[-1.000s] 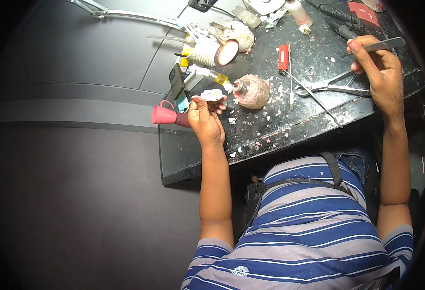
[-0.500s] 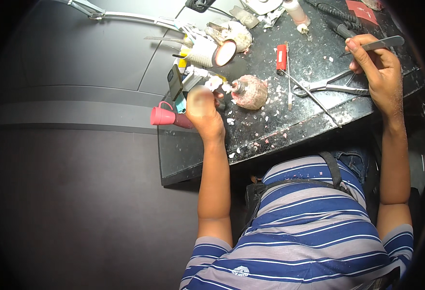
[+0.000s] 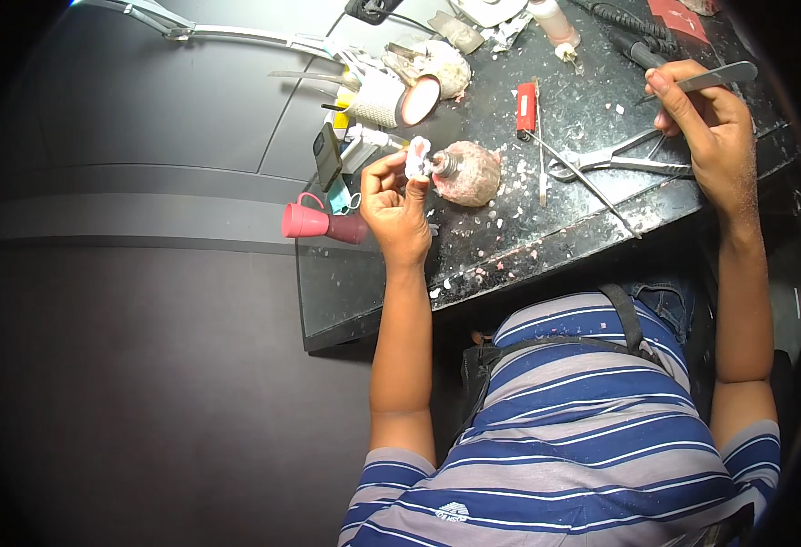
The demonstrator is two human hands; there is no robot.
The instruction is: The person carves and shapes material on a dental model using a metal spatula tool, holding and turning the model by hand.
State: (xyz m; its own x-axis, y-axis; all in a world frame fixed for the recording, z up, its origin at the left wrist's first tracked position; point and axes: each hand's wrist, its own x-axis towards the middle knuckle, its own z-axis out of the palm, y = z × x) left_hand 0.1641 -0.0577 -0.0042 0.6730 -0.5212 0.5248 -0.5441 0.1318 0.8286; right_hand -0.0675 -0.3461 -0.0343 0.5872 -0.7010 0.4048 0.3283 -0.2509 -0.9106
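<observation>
Between the thumb and fingers of my left hand, a small white-and-pink moulded piece is pinched upright. It sits right beside the threaded metal neck of a round, pinkish, crusted pot; whether they touch I cannot tell. My right hand is closed around a slim metal spatula, its broad rounded end pointing right and its thin end pointing left. Below that hand lie metal pliers on the black worktop. A thin metal rod crosses the pliers' jaws.
A red lighter and a slender tool lie mid-table among white and pink crumbs. Toward the back left are a tipped textured cup and a phone. A pink cup stands by the left edge.
My left hand has turned, bringing its thumb and fingers into view and standing the white-and-pink piece upright. My right hand stays nearly still with the spatula.
</observation>
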